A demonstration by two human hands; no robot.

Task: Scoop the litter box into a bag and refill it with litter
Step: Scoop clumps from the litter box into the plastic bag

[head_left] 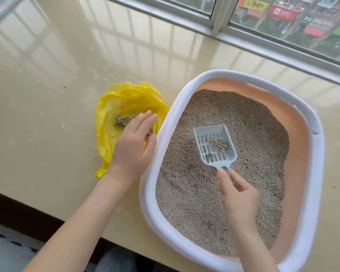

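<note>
A white-rimmed litter box (165, 134) with an orange inner wall sits on a beige ledge, filled with grey-brown litter (234, 118). My right hand (238, 197) grips the handle of a pale blue slotted scoop (214, 146), which is over the litter and carries a small clump. To the left of the box lies an open yellow plastic bag (114, 107) with clumps of litter inside. My left hand (133, 146) rests on the bag's near edge beside the box rim, fingers spread and flat.
The beige ledge (47, 95) stretches left and back to a window frame (220, 22) along the far right. The ledge's front edge runs below my left forearm, with a dark strip and floor beneath it.
</note>
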